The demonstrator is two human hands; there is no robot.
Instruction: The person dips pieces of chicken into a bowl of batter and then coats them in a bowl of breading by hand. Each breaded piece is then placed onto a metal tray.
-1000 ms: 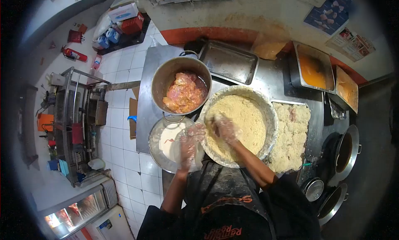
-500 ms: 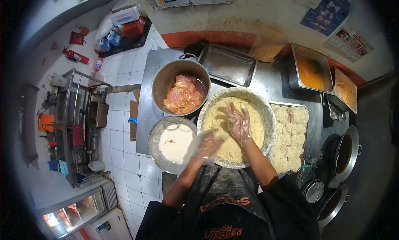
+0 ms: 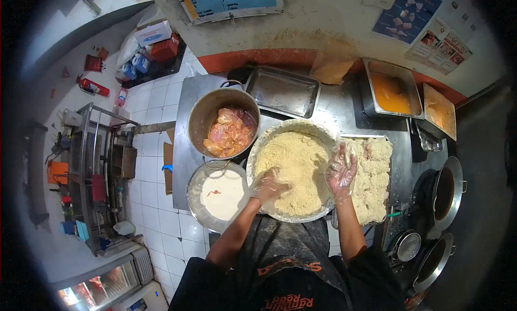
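A wide metal basin (image 3: 344, 195) holds pale yellow breading flour (image 3: 299, 160). My left hand (image 3: 271, 186), in a clear plastic glove, lies over the basin's left side with its fingers at the flour, loosely apart and holding nothing I can see. Beyond the right part of the basin is my right hand (image 3: 340, 173), gloved too, fingers stretched out, at the rim beside a tray of flour-coated pieces (image 3: 371, 176). Left of the basin sits a bowl of white batter (image 3: 223, 195). Behind that bowl stands a deep pot (image 3: 196, 117) with raw marinated chicken (image 3: 232, 132).
At the back lie a bare metal baking tray (image 3: 283, 92) and a plastic bag of orange powder (image 3: 329, 71). Back right is a steel container of orange liquid (image 3: 392, 98). Large woks (image 3: 451, 192) stand at the right. A metal rack (image 3: 94, 165) is on the left.
My right hand has moved from over the middle of the flour to the basin's right rim. My left hand has come a little further over the flour. The view has shifted slightly.
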